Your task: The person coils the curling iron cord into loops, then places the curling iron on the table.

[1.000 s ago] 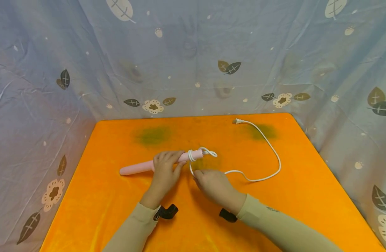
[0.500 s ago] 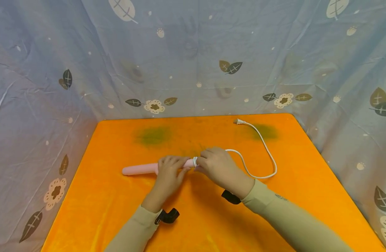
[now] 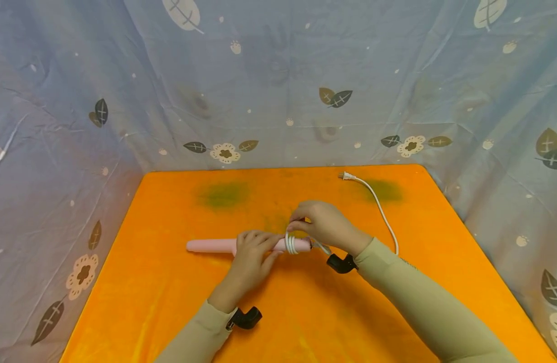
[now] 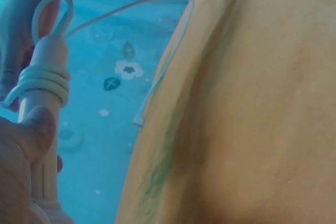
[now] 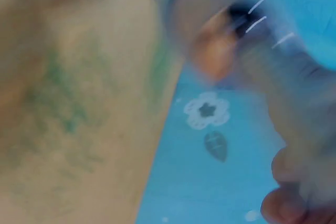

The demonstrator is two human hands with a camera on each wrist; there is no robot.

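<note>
A pink curling iron [image 3: 210, 246] lies sideways near the middle of the table in the head view, its barrel pointing left. My left hand [image 3: 253, 254] grips the handle, the thumb along the near side. Several turns of white power cord [image 3: 291, 245] circle the handle near its cord end, just right of my left fingertips. Above these turns my right hand [image 3: 326, 224] pinches the cord between thumb and fingers. In the left wrist view the coils [image 4: 44, 83] sit close together above my left thumb [image 4: 39, 129], and a cord loop [image 4: 35, 17] rises from the handle end. The right wrist view is blurred.
The cord's free length runs out from behind the right forearm to a white two-prong plug [image 3: 346, 176] near the table's back edge. An orange cloth [image 3: 169, 312] covers the table. Patterned grey-blue curtains [image 3: 278, 75] enclose the back and sides. Black wrist mounts [image 3: 245, 318] stick out from both sleeves.
My right hand has carried the cord from in front of the handle, round its right end, to above it, adding to the wrap. The iron has shifted slightly right; less loose cord shows.
</note>
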